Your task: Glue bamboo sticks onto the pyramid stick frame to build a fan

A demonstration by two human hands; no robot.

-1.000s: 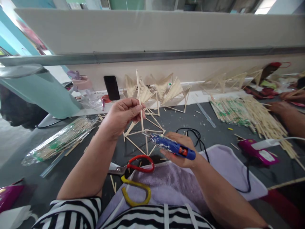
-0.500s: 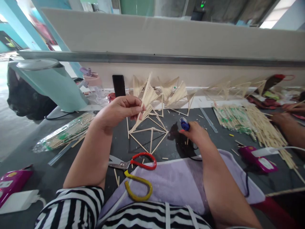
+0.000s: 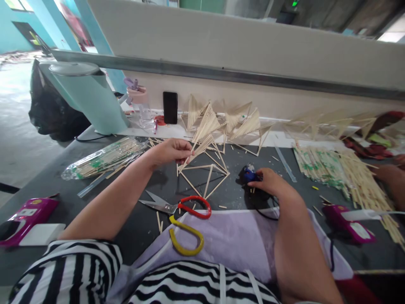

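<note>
My left hand pinches the lower left part of a fan of thin wooden sticks, which belongs to a stick frame standing on the dark table. To the right, my right hand has thumb and fingers around a small blue object, low over the table beside a dark cable. Scissors with one red and one yellow handle lie in front of the frame, partly on a lilac cloth. Other stick frames stand behind it, along the wall.
Bagged sticks lie at the left, and more stick bundles at the right. Magenta devices sit on both sides. A phone, a bottle and a teal container stand at the back. Another person's arm reaches in at far right.
My right hand has lowered the blue object toward the table. My left hand has moved slightly down along the sticks. The view has shifted a little.
</note>
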